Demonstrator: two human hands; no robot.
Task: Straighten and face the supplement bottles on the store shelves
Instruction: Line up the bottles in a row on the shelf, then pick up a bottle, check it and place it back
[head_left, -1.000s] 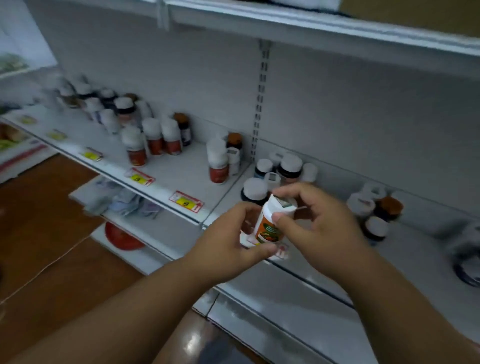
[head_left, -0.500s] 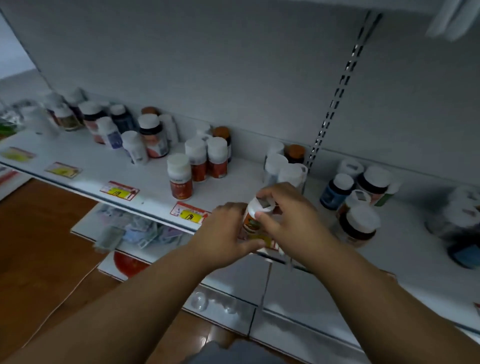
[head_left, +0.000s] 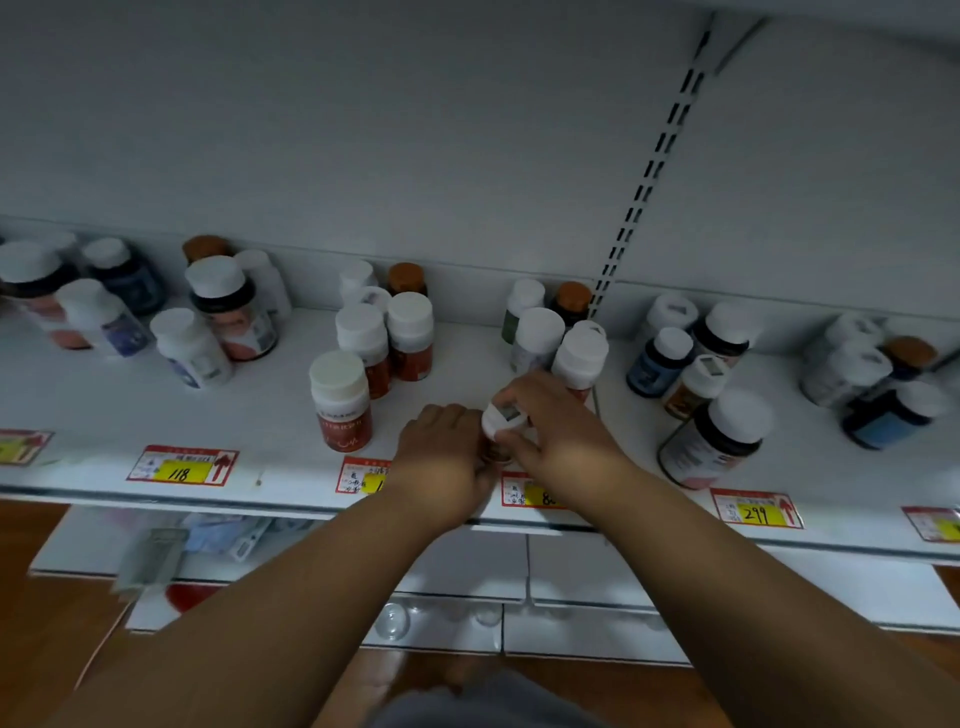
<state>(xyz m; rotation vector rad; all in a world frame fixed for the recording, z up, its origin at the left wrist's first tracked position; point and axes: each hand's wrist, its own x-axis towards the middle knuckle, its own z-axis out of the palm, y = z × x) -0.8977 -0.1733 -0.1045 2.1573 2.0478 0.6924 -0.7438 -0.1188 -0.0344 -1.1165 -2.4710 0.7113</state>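
Both forearms reach forward and converge at the shelf's (head_left: 270, 415) front edge, where the left hand (head_left: 441, 457) and right hand (head_left: 558, 431), fingers curled, together grip a small white-capped bottle (head_left: 501, 423) standing upright between them.

The shelf (head_left: 260, 415) is white. The front bottle (head_left: 340, 400) has a white cap and a red-brown label. The price tags (head_left: 182, 466) are white and red with yellow fields.

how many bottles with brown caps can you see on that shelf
4, all along the back wall: one far left, one left of centre, one beside the slotted upright, one far right. Others may be hidden.
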